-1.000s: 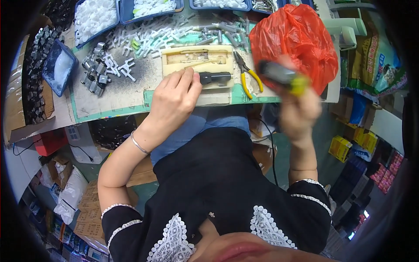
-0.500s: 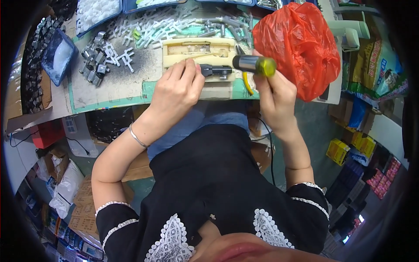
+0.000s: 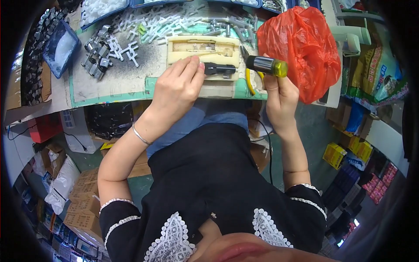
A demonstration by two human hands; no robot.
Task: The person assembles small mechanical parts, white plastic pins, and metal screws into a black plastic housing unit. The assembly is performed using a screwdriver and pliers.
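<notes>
In my right hand is a mallet with a dark cylindrical head and a see-through yellow end face. Its handle is mostly hidden by the head and my fingers. The mallet is held just right of a cream-coloured fixture block with shaped recesses. My left hand lies over the block's left part, its fingers closed on a dark grey elongated part resting along the block's near side. My fingertips cover that part's left end. Yellow-handled pliers lie beside the block, partly behind the mallet.
A red plastic bag bulges at the right of the table. White branched plastic pieces and grey parts spread behind the block. Metal fittings and a blue tray are at the left. Several blue trays line the back.
The mallet has shifted slightly right and turned, showing more of its side. My left hand stays at the dark part. The whole view has moved a little.
</notes>
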